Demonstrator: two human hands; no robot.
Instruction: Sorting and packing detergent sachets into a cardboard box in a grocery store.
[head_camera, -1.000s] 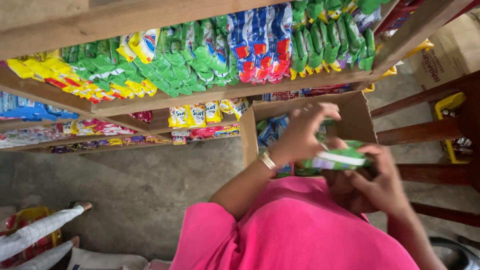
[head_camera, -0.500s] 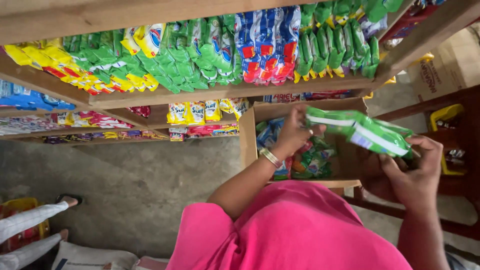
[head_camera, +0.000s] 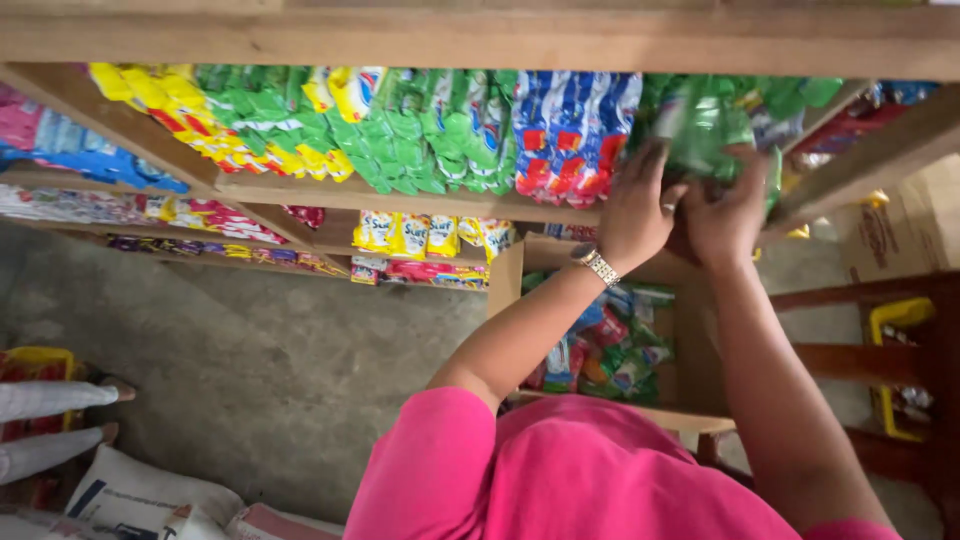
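Both my hands are raised to a wooden shelf (head_camera: 400, 190) stocked with rows of packets. My left hand (head_camera: 635, 210), with a metal watch on its wrist, and my right hand (head_camera: 728, 215) together grip a bundle of green packets (head_camera: 705, 125) pressed in among the other green packets at the shelf's right end. Blue-and-red packets (head_camera: 570, 135) stand just left of my hands. Below my arms sits an open cardboard box (head_camera: 610, 345) holding mixed coloured packets. My pink shirt fills the bottom of the view.
Yellow and green packets (head_camera: 300, 120) fill the shelf to the left, with lower shelves of small sachets (head_camera: 420, 240). A wooden chair or rack (head_camera: 900, 360) stands at the right beside a cardboard carton (head_camera: 900, 230). White sacks (head_camera: 120, 490) lie on the concrete floor at the left.
My hands lifted the green packets from above the box up to the shelf and pushed them among the other green packets.
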